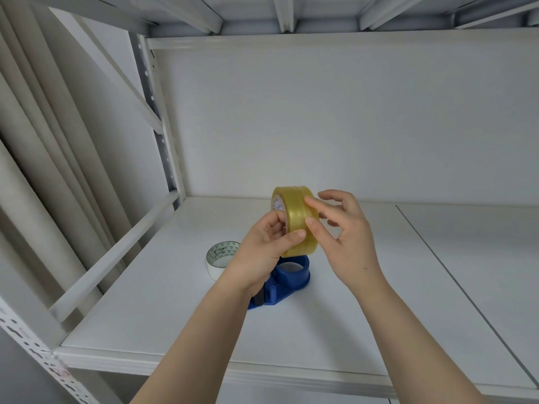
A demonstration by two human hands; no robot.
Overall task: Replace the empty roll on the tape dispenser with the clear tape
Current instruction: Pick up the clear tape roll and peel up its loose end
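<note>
A yellowish clear tape roll (pixel 296 212) is held upright above the shelf. My left hand (pixel 262 252) grips it, thumb on the outer face and fingers in its core. My right hand (pixel 345 228) touches the roll's outer face with thumb and fingertips, its other fingers spread. Directly below lies the blue tape dispenser (pixel 287 279), flat on the white shelf, its round hub partly hidden by my left hand. A white, nearly empty roll (pixel 220 258) with green triangle print inside stands just left of the dispenser.
The white shelf board (pixel 175 301) has a seam (pixel 455 284) running front to back on the right. A diagonal brace (pixel 116 258) and a perforated upright (pixel 159 121) bound the left side. Another shelf is overhead.
</note>
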